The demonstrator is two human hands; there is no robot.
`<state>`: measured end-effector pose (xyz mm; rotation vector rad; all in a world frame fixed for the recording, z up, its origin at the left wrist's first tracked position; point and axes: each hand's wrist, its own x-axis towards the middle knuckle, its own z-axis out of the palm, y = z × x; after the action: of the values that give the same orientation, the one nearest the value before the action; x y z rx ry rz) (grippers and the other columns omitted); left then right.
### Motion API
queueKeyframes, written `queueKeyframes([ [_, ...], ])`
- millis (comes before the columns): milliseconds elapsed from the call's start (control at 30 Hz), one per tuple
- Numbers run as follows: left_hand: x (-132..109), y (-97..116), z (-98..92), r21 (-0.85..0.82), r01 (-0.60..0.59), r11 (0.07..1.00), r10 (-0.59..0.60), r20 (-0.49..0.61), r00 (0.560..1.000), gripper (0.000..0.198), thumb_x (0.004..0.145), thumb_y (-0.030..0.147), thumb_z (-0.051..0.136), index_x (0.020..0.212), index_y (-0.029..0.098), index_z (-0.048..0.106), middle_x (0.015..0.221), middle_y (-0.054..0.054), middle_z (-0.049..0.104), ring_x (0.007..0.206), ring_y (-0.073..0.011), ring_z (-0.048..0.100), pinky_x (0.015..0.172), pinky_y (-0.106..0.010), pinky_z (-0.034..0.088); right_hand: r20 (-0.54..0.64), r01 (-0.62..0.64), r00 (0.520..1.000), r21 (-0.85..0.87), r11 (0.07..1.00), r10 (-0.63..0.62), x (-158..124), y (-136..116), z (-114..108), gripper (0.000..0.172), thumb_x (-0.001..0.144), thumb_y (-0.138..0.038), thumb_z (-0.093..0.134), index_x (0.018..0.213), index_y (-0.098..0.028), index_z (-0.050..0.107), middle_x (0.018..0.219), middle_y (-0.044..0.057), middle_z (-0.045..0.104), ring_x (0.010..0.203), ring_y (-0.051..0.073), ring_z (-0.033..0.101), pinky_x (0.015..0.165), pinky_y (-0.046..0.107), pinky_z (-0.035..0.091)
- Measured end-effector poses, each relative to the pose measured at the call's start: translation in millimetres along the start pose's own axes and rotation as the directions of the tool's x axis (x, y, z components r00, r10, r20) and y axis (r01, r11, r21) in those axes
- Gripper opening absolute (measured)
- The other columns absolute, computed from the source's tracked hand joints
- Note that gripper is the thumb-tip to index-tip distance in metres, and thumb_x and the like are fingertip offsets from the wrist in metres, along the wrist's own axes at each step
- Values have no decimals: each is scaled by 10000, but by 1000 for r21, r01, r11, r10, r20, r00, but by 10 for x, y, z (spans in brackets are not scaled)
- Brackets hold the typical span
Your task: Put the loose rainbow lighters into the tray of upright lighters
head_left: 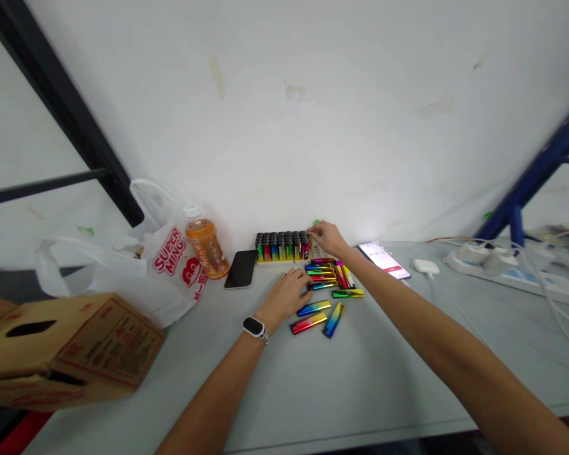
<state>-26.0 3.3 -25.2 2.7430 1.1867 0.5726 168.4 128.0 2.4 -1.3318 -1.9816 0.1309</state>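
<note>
Upright lighters [282, 245] with black tops and shiny coloured bodies stand packed in a tray near the wall. At the tray's right end, my right hand [329, 239] pinches a lighter, mostly hidden by the fingers. My left hand [287, 294] lies low over the table in front of the tray, its fingers stretched toward a pile of loose lighters [322, 277]; I see nothing held in it. Nearer to me, a yellow-blue lighter [314, 308], a red-yellow lighter [309, 323] and a tilted blue-yellow lighter [334, 320] lie apart on the table.
Left of the tray are a dark phone [241, 269], an orange drink bottle [207, 245], a white plastic bag [171, 272] and a cardboard box [71, 347]. On the right lie a lit phone [384, 260], a white charger [426, 266] and a power strip [516, 272] with cables.
</note>
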Motion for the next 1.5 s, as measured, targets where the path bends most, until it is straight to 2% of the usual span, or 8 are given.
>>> queueKeyframes([
  [100,-2,-7,1,-5,6,1000,-6,5,1000,204,896,332,626,1039,188,650,1079,-86,634,1066,-265,570,925,-402,455,-6,-8,1000,-162,987,7,-90,-76,-12,305,948,-352,544,1151,-230,736,1084,112,583,827,198,629,780,328,498],
  [300,26,-16,40,-85,8,996,-10,-27,1000,184,899,346,633,991,191,668,1031,-80,639,1000,-241,585,900,-374,452,87,32,996,-288,957,-7,-250,-126,-54,429,985,-356,454,1389,-286,578,1076,121,529,803,227,626,808,376,487],
  [433,23,-47,75,-155,78,985,-82,-19,996,161,890,334,643,971,195,649,1045,-65,649,1019,-242,583,922,-392,435,36,3,999,-161,987,2,-366,-90,-50,547,973,-379,471,1498,-234,418,1058,108,534,815,223,610,839,386,486],
  [567,-1,-112,70,-283,122,951,-143,-53,988,142,857,296,673,930,192,609,989,-49,655,981,-229,597,898,-371,444,-126,-3,992,61,998,10,-528,-132,-108,450,950,-368,496,1355,-176,539,985,71,547,760,187,578,831,361,490],
  [833,-14,-213,75,-723,110,682,-282,-120,952,224,882,400,623,960,196,569,1051,-52,669,942,-185,630,750,-272,468,-201,-44,974,301,953,108,-937,-427,-212,326,924,-375,525,1170,-183,618,896,40,550,688,160,544,673,311,473],
  [1100,61,-174,109,-901,-4,434,-384,-189,904,376,843,518,647,892,215,429,815,24,605,796,-134,638,767,-285,526,-122,-34,989,385,922,87,-1145,-539,-134,272,922,-342,528,1114,-180,636,856,39,600,769,177,565,706,311,459],
  [1367,137,-40,165,-955,-62,291,-532,-215,819,492,712,481,789,954,208,459,886,9,618,748,-108,635,670,-220,488,-89,-26,994,394,919,66,-1200,-635,-56,220,913,-302,539,1070,-191,647,846,28,627,741,163,574,673,289,457],
  [1500,151,31,174,-983,-47,179,-526,-136,840,524,745,557,736,1040,178,527,857,-13,648,712,-122,631,687,-262,528,-61,-25,997,399,917,54,-1212,-657,-41,213,921,-308,536,1057,-199,658,805,18,634,715,159,577,669,286,454],
])
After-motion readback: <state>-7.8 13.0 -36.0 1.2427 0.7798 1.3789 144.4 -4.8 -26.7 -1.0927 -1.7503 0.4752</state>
